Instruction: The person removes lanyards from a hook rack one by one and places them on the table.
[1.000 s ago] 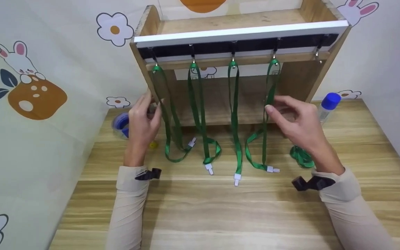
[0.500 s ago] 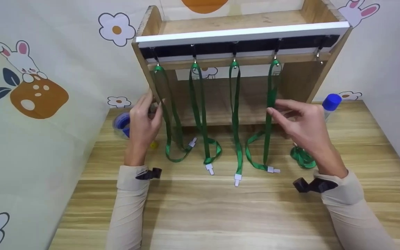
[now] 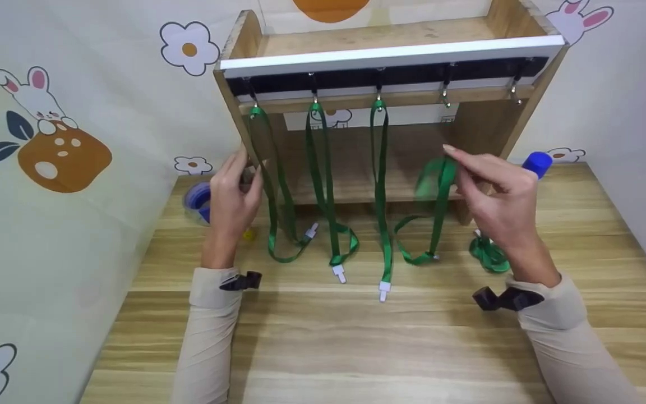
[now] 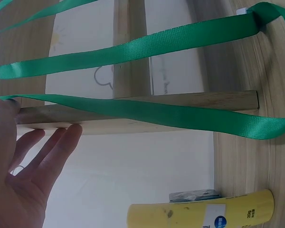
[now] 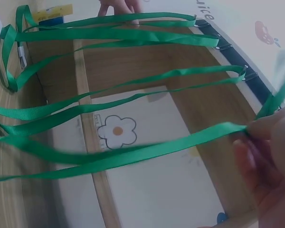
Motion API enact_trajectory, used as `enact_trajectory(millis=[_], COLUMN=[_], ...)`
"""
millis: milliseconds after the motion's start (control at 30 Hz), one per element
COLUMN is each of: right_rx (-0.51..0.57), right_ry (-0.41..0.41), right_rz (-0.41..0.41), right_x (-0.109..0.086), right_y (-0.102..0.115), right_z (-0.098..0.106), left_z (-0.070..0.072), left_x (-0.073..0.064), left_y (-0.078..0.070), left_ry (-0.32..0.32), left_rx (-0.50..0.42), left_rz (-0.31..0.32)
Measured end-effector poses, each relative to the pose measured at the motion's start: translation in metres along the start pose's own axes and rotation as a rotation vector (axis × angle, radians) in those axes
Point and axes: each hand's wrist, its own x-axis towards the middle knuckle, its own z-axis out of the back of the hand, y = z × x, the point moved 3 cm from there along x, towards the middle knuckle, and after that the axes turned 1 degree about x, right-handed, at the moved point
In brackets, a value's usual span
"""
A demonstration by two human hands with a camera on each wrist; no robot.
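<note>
My right hand [image 3: 502, 196] pinches a green lanyard [image 3: 445, 185] between thumb and fingers, below the fourth hook [image 3: 445, 100]. The lanyard's top is off that hook and blurred; its lower end droops by the tabletop. In the right wrist view the same ribbon [image 5: 180, 146] runs taut from the fingertips. Three more green lanyards, the left [image 3: 284, 193], second [image 3: 327, 185] and third [image 3: 379, 185], hang from hooks with white clips at their lower ends. My left hand [image 3: 233, 191] grips the left side panel of the wooden rack [image 3: 356, 163], thumb and fingers on either side.
A coiled green lanyard [image 3: 488, 255] lies on the table [image 3: 390, 348] at right. Behind my right hand stands a blue-capped tube [image 3: 537, 164]. A tape roll [image 3: 194, 196] lies left of the rack, and a yellow tube [image 4: 199, 214] shows beside it. The fifth hook [image 3: 515, 92] is bare.
The fourth lanyard has come off its hook. My right hand has moved slightly up and right with it, and its clip has shifted. My left hand stays on the rack.
</note>
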Motion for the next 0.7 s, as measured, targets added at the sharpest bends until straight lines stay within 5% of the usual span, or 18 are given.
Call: enact_trajectory(millis=[100,500,700], right_rx=[0.003,-0.097,-0.123], right_ry=[0.003,0.233,0.242], right_rz=[0.031,-0.013,-0.041], right_x=[0.000,0.000,0.000], right_y=[0.001,-0.006,-0.006], right_z=[0.000,0.006,0.010], left_z=[0.000,-0.001,0.000], left_x=[0.000,0.001,0.000], left_y=[0.000,0.002,0.000], left_ry=[-0.004,-0.005,0.012], left_rx=[-0.007,-0.017,-0.007], left_rz=[-0.012,-0.004,0.022])
